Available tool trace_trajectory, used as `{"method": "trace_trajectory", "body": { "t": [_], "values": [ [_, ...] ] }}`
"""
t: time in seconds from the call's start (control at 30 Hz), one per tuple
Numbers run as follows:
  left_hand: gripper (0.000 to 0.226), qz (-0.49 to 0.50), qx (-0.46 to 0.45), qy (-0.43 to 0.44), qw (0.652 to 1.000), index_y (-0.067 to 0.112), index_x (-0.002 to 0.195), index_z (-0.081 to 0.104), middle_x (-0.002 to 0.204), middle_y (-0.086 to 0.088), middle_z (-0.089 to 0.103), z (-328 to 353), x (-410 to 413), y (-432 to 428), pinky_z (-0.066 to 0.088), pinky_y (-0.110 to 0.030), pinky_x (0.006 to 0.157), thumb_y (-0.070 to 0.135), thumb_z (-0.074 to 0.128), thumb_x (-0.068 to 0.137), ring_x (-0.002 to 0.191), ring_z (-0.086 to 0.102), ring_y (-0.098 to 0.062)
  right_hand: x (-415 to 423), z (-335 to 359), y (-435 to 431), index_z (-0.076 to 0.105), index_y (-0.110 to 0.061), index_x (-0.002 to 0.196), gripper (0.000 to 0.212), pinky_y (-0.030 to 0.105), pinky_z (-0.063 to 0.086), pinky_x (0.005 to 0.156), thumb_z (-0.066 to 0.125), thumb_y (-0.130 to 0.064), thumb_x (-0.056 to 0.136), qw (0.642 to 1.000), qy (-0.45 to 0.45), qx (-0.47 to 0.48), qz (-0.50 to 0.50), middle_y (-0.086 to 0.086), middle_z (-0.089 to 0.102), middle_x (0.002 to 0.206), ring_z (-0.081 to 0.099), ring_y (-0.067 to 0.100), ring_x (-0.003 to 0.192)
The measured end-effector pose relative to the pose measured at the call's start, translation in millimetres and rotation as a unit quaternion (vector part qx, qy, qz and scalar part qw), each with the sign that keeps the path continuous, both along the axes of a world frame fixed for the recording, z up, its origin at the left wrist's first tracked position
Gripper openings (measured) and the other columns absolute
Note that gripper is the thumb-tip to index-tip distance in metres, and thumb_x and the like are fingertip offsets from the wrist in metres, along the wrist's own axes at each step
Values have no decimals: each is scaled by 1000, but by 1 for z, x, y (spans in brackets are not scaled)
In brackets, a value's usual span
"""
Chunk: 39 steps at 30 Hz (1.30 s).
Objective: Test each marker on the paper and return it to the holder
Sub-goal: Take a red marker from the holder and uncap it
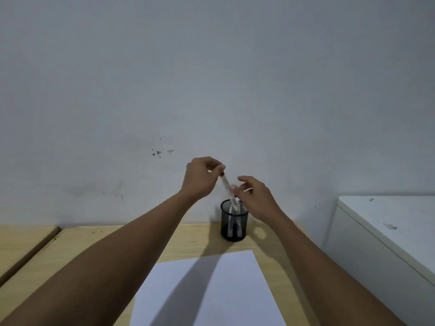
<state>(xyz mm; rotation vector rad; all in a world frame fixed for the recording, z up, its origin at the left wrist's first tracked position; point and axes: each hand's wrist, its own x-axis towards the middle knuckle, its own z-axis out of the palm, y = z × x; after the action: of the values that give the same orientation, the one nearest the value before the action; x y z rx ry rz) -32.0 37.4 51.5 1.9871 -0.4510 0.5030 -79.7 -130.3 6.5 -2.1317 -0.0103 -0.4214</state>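
Note:
A black mesh holder (234,223) stands on the wooden desk near the wall, with a few white markers upright inside it. My left hand (200,178) pinches the top end of a white marker (227,188) that slants down into the holder's mouth. My right hand (255,198) hovers just right of that marker above the holder, its fingertips at the marker's middle; whether they grip it is unclear. A blank white sheet of paper (230,290) lies on the desk in front of me, partly under my forearms.
The light wooden desk (70,255) ends at a pale wall (211,90) right behind the holder. A second wooden surface (21,243) adjoins on the left. A white cabinet (388,231) stands at the right, higher than the desk.

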Motion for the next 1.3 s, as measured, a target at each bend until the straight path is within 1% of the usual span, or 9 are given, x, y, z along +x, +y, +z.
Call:
{"method": "trace_trajectory", "body": {
  "t": [0.1,0.2,0.33,0.47,0.67,0.9,1.03,1.2,1.3],
  "values": [
    [13,20,-157,27,987,14,88,78,76,10,75,26,-24,24,47,-21,73,22,68,91,76,66,0,-19,16,12,56,-21,135,69,25,51,72,76,-57,79,993,22,118,15,3,65,115,67,14,98],
    [14,15,-292,60,954,18,81,75,82,6,75,40,-51,44,50,-26,81,20,68,92,74,62,-4,-39,28,33,66,-16,122,58,28,52,68,83,-47,75,958,35,278,62,4,68,107,70,17,87],
    [12,26,-374,96,922,14,91,75,91,3,72,37,-90,59,46,-16,63,20,65,95,73,55,-13,-62,39,72,70,-12,105,34,39,57,75,82,-29,78,856,33,492,155,6,71,96,71,22,85],
    [15,27,-397,139,907,12,102,74,95,1,75,19,-121,68,41,-20,60,21,66,94,74,56,-13,-74,37,104,69,-12,98,12,31,59,68,74,-14,88,767,22,620,164,7,73,85,70,16,73],
    [19,-2,-380,221,898,16,103,76,101,2,77,-16,-151,84,41,-24,63,26,75,87,80,59,-12,-96,24,130,69,-1,91,5,26,62,67,71,-6,90,807,39,565,170,12,73,78,71,17,67],
    [21,5,-354,303,885,17,100,77,84,13,76,-27,-157,102,36,-34,73,33,73,87,82,54,-12,-105,4,138,69,2,94,4,29,64,75,68,1,90,829,27,534,163,15,73,79,72,21,72],
    [19,25,-357,307,882,15,99,77,82,11,74,-31,-152,102,36,-30,67,30,73,88,78,51,-11,-104,-6,141,69,2,99,9,30,63,79,68,1,90,837,8,521,166,14,76,80,74,22,74],
    [21,38,-345,339,874,17,79,73,67,14,74,-42,-139,111,35,-35,77,38,74,86,75,49,-12,-101,-19,144,73,-1,102,18,31,60,89,76,1,84,874,-15,457,165,23,76,100,74,28,96],
    [24,54,-331,354,873,18,78,74,75,13,75,-50,-128,121,34,-37,76,41,75,84,77,49,-13,-98,-30,142,80,-14,100,21,39,54,102,77,0,84,898,-15,401,182,14,79,107,71,28,110]
  ]
}}
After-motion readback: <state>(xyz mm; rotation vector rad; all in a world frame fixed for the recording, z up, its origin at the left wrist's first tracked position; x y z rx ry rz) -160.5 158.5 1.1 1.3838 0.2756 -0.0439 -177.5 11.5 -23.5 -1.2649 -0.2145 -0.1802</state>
